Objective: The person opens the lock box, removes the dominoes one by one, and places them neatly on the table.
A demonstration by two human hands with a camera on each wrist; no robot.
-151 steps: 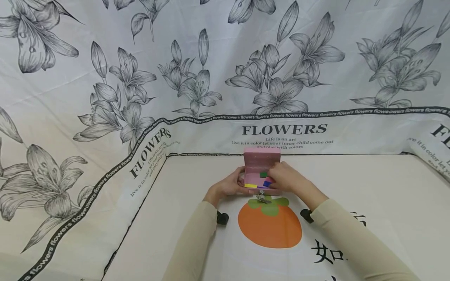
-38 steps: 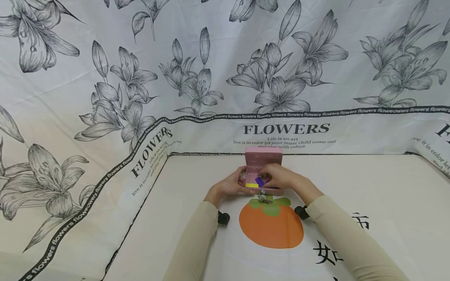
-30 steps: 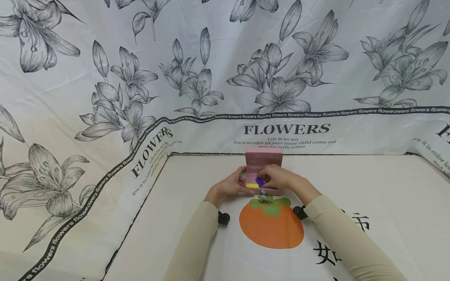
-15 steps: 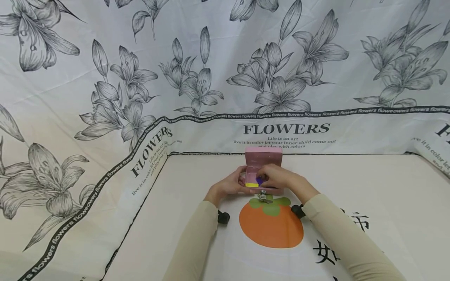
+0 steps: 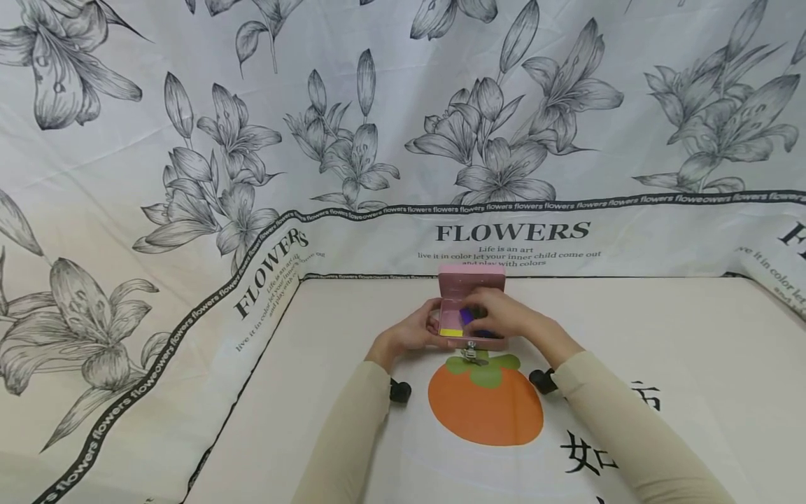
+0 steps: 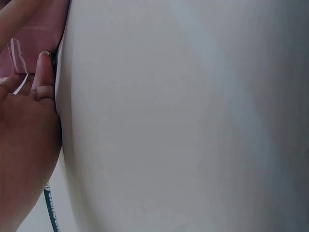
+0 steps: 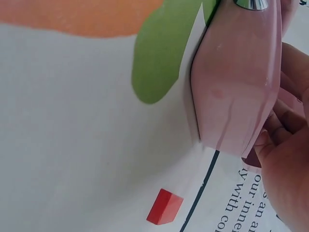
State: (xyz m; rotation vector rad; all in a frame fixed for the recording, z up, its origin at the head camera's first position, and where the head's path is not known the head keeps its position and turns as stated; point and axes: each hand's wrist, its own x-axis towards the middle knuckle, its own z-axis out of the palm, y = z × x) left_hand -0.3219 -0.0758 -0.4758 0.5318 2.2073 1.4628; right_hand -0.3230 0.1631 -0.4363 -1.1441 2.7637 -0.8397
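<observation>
A small pink box (image 5: 450,308) stands with its lid raised, a metal clasp (image 5: 469,350) on its front. My left hand (image 5: 412,329) holds the box's left side; in the left wrist view its fingers (image 6: 44,79) lie along the pink wall. My right hand (image 5: 500,313) reaches over the right side into the box, thumb and forefinger round a purple block (image 5: 466,316). A yellow block (image 5: 450,333) lies in the front left of the box. Something dark blue (image 5: 485,333) shows under the right hand. The right fingertips are partly hidden behind the box wall (image 7: 236,82) in the right wrist view.
A red block (image 7: 164,207) lies on the white cloth just outside the box. The cloth bears a printed orange persimmon (image 5: 485,402) and black characters (image 5: 582,451). A flower-printed curtain (image 5: 352,154) hangs behind the box.
Five seconds ago a green block showed by the right fingers; it is out of sight now. The purple block has since come into view and shifted slightly up and back. The left hand has stayed put.
</observation>
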